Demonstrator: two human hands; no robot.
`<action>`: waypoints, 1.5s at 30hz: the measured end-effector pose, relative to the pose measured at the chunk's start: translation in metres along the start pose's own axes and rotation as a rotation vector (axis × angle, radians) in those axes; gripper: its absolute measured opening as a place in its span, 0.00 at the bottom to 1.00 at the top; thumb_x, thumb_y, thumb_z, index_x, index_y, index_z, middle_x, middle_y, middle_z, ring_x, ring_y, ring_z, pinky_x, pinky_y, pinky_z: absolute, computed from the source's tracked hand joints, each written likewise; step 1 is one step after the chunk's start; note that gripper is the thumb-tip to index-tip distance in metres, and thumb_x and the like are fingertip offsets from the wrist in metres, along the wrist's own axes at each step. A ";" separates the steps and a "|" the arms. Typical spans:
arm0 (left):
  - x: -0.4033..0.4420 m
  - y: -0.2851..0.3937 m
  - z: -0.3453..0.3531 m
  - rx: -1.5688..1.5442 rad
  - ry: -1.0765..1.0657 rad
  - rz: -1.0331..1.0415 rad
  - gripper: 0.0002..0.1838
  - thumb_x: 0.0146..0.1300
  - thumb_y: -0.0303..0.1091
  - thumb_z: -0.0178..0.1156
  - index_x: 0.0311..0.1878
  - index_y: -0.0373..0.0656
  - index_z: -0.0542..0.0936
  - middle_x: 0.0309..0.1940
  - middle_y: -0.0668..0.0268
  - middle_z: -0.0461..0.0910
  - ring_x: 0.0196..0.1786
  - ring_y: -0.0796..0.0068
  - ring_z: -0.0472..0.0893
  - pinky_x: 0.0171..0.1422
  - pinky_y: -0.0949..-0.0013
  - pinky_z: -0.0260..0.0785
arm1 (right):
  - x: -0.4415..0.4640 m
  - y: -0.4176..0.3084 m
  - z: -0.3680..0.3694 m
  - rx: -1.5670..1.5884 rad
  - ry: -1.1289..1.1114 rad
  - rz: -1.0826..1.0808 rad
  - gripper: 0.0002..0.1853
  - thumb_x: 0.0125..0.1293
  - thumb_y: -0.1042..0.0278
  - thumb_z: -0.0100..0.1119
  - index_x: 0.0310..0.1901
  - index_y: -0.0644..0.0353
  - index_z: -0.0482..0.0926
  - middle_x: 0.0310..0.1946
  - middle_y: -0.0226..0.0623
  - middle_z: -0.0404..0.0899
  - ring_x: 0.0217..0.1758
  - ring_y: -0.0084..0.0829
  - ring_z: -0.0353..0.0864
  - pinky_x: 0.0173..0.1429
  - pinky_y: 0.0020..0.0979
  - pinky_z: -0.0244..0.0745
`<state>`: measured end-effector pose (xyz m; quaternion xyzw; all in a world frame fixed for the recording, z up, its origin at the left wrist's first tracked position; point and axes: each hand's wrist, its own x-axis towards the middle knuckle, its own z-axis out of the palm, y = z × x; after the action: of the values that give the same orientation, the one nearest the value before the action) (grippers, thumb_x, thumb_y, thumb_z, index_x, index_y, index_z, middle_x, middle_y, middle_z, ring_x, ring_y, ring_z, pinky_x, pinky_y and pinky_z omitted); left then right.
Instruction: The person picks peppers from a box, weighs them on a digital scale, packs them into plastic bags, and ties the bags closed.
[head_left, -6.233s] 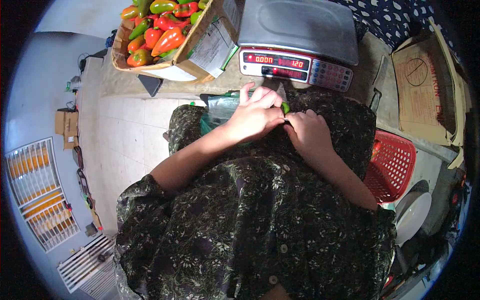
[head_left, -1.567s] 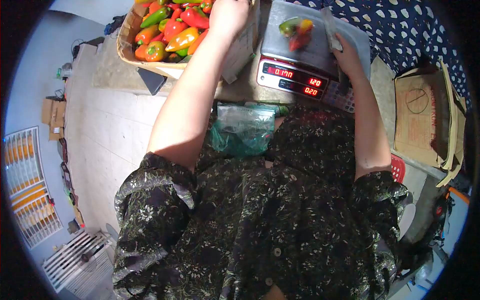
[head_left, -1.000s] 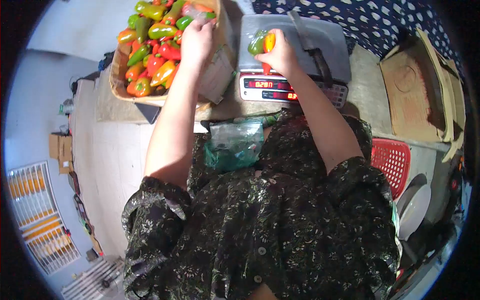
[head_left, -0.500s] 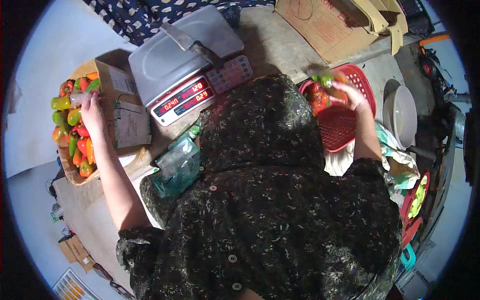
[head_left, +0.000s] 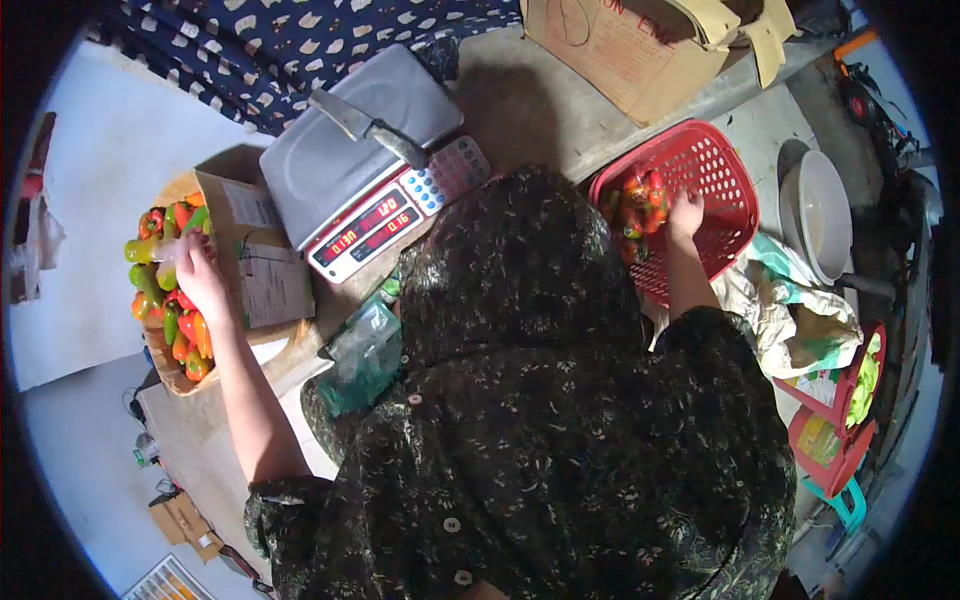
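My left hand [head_left: 203, 282] is closed on a translucent plastic bag [head_left: 170, 250] over the cardboard box of peppers at left. Red, green, yellow and orange peppers [head_left: 190, 330] fill that box. My right hand [head_left: 685, 214] is inside the red plastic basket [head_left: 735, 190], its fingers curled at the side of a shiny bag of peppers [head_left: 640, 205]. The bag rests against the basket's left side, and my fingertips are partly hidden. Between my hands, the digital scale [head_left: 370, 235] shows lit red digits.
A knife [head_left: 365, 125] lies across the scale's pan. Behind the basket stands a large cardboard box [head_left: 620, 55]. White bowls [head_left: 822, 215] and a white-green sack [head_left: 800, 315] are at right. Green plastic bags [head_left: 362, 355] lie near my body.
My right hand has lowered the bag of peppers into the red basket. The left hand stays at the pepper box. The scale's digits have dropped, and the camera view has shifted.
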<state>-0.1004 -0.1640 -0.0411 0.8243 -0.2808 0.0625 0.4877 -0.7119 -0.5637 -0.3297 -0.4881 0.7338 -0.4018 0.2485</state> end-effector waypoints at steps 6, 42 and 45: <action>-0.121 0.096 0.045 0.168 -0.551 0.178 0.10 0.64 0.36 0.56 0.37 0.39 0.80 0.31 0.55 0.80 0.33 0.61 0.79 0.40 0.63 0.70 | -0.183 -0.292 -0.023 0.281 -0.982 -0.473 0.11 0.66 0.64 0.56 0.47 0.58 0.79 0.36 0.33 0.81 0.37 0.23 0.77 0.43 0.29 0.73; -0.155 0.087 -0.065 0.306 -0.723 0.045 0.09 0.60 0.36 0.60 0.35 0.41 0.78 0.29 0.56 0.79 0.34 0.53 0.79 0.37 0.58 0.71 | -0.271 -0.361 0.129 -0.376 -0.871 -1.486 0.32 0.57 0.62 0.62 0.64 0.59 0.64 0.59 0.54 0.67 0.58 0.53 0.71 0.61 0.44 0.69; -0.169 0.070 -0.070 0.688 -0.970 -0.139 0.14 0.58 0.46 0.60 0.32 0.44 0.81 0.27 0.54 0.80 0.34 0.51 0.80 0.39 0.52 0.71 | -0.275 -0.360 0.151 -0.451 -0.844 -1.365 0.31 0.58 0.64 0.61 0.63 0.59 0.65 0.57 0.55 0.68 0.56 0.53 0.72 0.60 0.45 0.70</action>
<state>-0.2663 -0.0632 -0.0147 0.8858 -0.3803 -0.2656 0.0120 -0.3014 -0.4362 -0.1212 -0.9734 0.1847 -0.0908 0.1007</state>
